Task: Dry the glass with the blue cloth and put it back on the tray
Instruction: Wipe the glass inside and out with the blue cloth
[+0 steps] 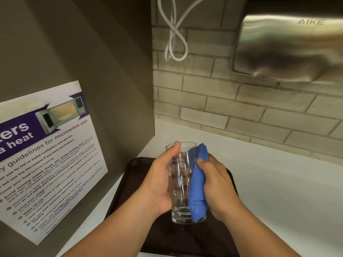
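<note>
A tall clear glass is held upright above the dark brown tray. My left hand wraps around its left side, thumb up near the rim. My right hand presses a folded blue cloth against the glass's right side, from rim to base. The cloth hides the right wall of the glass. I cannot tell whether the glass's base touches the tray.
The tray lies on a white counter in a corner. A grey side wall with a microwave-guidelines poster is on the left. A brick wall behind carries a looped white cable and a steel hand dryer overhead.
</note>
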Motion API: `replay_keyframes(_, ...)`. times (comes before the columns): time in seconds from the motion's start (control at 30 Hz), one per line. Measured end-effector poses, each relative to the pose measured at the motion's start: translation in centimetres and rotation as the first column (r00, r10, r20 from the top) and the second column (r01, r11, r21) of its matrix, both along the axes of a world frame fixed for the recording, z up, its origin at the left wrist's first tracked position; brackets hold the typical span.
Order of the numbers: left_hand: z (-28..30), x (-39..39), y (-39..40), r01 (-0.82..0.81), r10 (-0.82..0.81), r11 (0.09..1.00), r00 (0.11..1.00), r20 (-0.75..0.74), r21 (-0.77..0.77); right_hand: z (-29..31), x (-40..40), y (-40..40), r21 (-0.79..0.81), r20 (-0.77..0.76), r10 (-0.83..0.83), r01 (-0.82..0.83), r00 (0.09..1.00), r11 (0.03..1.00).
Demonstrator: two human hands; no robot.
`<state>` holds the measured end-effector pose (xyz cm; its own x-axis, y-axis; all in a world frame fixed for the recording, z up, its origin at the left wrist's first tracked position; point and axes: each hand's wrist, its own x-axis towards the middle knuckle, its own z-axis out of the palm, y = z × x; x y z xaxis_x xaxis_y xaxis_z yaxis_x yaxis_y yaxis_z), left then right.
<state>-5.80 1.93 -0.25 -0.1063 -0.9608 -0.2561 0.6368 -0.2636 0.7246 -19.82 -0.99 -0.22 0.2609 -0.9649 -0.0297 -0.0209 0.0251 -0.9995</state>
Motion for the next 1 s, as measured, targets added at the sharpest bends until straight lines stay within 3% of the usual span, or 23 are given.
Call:
replay_keyframes(0.07,0.6,0.0,-0.4,-0.076,0.075,0.996,0.997,0.024,0.05,0.0,0.0,0.1,0.171,0.086,-0.025,0.01,0.996,0.985)
replay_keyframes(0.13,0.6,0.2,-1.1,-0.18,0.172,0.975,0.983,0.07,0.13,-0.3,-0.2,0.7,0.182,0.031,0.02,-0.025,0.999,0.983)
replay_keyframes(0.23,0.2,0.3,-1.4,-0.156,0.141,0.975,0.985,0.103,0.158,-0.3,-0.3,1.6,-0.169,-0.294,0.078,-0.132,0.953,0.977)
replay_keyframes(0.3,-0.1,0.1,-1.2,-0.071,0.053,0.985,0.992,0.115,0.158,0.1,0.0,1.6,-0.329,-0.342,0.015,-0.134,0.94,0.935)
replay_keyframes(0.37,0.1,0.1,-1.0,-0.037,0.021,0.988,0.993,0.113,0.147,0.4,0.3,1.1,-0.385,-0.328,-0.026,-0.109,0.944,0.916)
replay_keyframes(0.43,0.4,0.2,-1.1,-0.054,0.042,0.989,0.995,0.091,0.135,1.2,0.6,0.4,-0.325,-0.3,-0.052,-0.051,0.952,0.944)
replay_keyframes(0.53,0.9,0.0,-1.4,-0.082,0.079,0.989,0.996,0.029,0.126,1.8,0.1,-0.6,0.061,-0.064,-0.042,0.046,0.997,0.997)
replay_keyframes(0.57,0.9,-0.1,-1.6,-0.111,0.108,0.984,0.994,0.029,0.136,1.7,-0.2,-0.4,0.116,-0.046,-0.03,0.035,0.998,0.993)
replay_keyframes(0.6,0.9,-0.1,-1.8,-0.141,0.135,0.979,0.99,0.047,0.145,1.4,-0.5,0.0,0.094,-0.078,0.012,-0.005,0.997,0.996)
replay_keyframes(0.7,0.4,-0.1,-2.1,-0.185,0.17,0.97,0.98,0.104,0.159,0.6,-0.7,2.4,-0.185,-0.303,0.122,-0.184,0.945,0.965)
replay_keyframes(0.8,0.1,-0.4,-1.9,-0.129,0.111,0.983,0.985,0.129,0.133,0.6,0.0,1.7,-0.382,-0.398,0.019,-0.185,0.917,0.906)
replay_keyframes(0.83,0.1,-0.5,-1.7,-0.105,0.088,0.986,0.988,0.124,0.132,0.9,0.2,0.8,-0.389,-0.376,-0.023,-0.135,0.926,0.911)
replay_keyframes(0.93,0.2,-0.7,-1.4,-0.042,0.036,0.994,0.997,0.063,0.104,2.3,0.1,-1.7,-0.157,-0.241,-0.046,0.008,0.969,0.988)
replay_keyframes(1.0,0.4,-0.9,-1.2,-0.002,-0.002,0.998,0.998,0.059,0.07,2.2,0.2,-2.1,-0.101,-0.191,-0.036,0.017,0.981,0.995)
